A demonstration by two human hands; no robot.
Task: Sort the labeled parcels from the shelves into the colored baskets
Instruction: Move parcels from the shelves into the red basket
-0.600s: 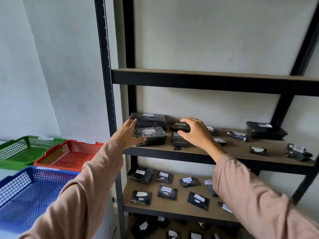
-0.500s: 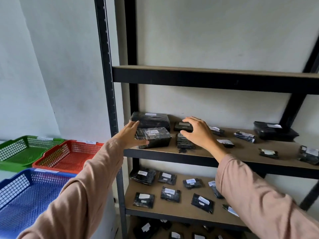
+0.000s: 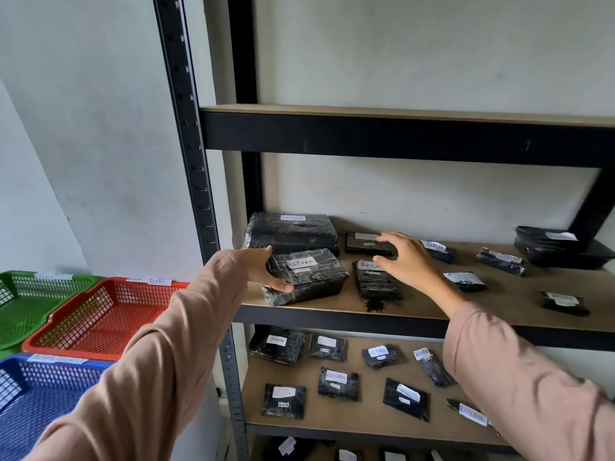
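front return parcel point(image 3: 307, 277) is on the middle shelf point(image 3: 432, 309), at its left end near the front edge, black wrap with a handwritten "return" label on top. it sits flat on the board, just in front of the big return parcel point(image 3: 293, 231) at the back.

my left hand point(image 3: 263, 267) is clamped on its left end: thumb lies across the front face and the fingers reach over the back top corner. compared with half a second ago not much differs. the hand was already at that end, and now the thumb sits a touch further along the front. the parcel hasn't left the board.

right hand point(image 3: 407, 261) hangs in the same spot as before, fingers spread and curved, holding nothing. it's over the flat parcel point(image 3: 362, 242) at the back and the small return stack point(image 3: 377, 286) in front of it. can't tell if the fingertips actually touch either one.

further right on that shelf there are more small black parcels, well apart from each other. the lower shelf point(image 3: 362, 420) has two rows of little labelled ones.

off to the left, past the black upright point(image 3: 186, 144), are the baskets: green basket point(image 3: 26, 304) at the back, red basket point(image 3: 100, 314) beside it, blue basket point(image 3: 40, 397) nearest me.
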